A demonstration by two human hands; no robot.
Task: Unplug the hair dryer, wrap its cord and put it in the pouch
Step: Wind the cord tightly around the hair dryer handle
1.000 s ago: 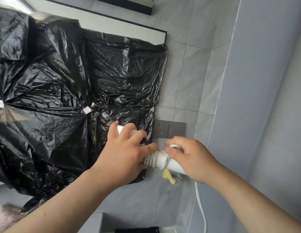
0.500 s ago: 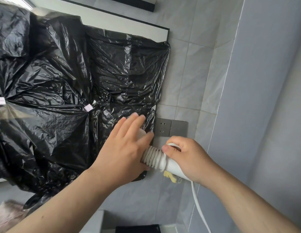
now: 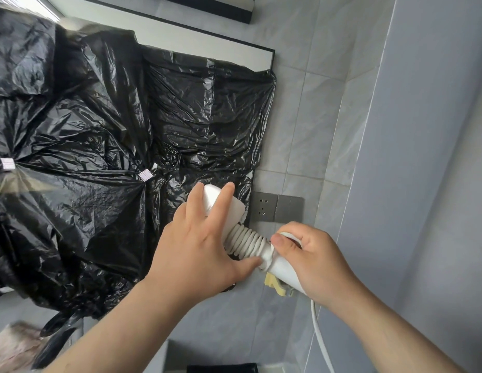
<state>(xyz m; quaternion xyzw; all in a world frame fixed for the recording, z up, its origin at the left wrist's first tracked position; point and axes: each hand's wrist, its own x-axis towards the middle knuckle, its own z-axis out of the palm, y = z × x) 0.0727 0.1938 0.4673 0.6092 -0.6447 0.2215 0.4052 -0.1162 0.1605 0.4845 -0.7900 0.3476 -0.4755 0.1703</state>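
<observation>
Right hand (image 3: 315,261) grip closed on hair dryer (image 3: 281,269) handle to steady it; left hand (image 3: 199,249) grip pins the wound cord (image 3: 246,242). Empty socket (image 3: 262,205) at 12 o'clock.

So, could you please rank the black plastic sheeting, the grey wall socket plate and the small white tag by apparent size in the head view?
1. black plastic sheeting
2. grey wall socket plate
3. small white tag

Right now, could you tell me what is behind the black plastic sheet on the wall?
Only a dark-edged panel shows above the black plastic sheet; what lies beneath is covered. A wall socket sits uncovered beside it.
</observation>
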